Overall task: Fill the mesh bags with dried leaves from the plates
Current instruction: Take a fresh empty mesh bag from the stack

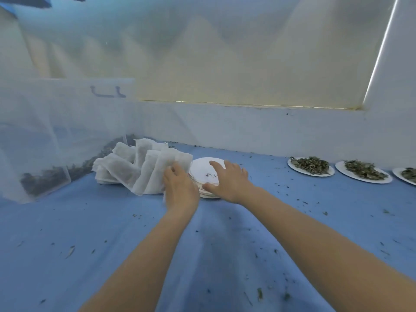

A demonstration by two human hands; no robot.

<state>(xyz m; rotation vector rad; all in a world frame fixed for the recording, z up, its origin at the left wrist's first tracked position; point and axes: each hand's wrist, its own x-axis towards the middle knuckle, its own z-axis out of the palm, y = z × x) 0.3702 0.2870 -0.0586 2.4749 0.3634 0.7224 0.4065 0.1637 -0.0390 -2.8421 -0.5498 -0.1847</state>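
Both forearms reach to 12 o'clock over blue cloth (112,221) strewn with leaf crumbs. Left hand (180,188), fingers curled, grips the near edge of the mesh bags (139,167) fanned toward 10 o'clock. Right hand (229,179), fingers spread flat, rests on a stack of empty plates (202,167). Plates of dried leaves (310,165) sit at 2 o'clock.

Matt white mesh bags (144,167), matt paper-looking plates (203,168), smooth blue cloth table cover (112,221).
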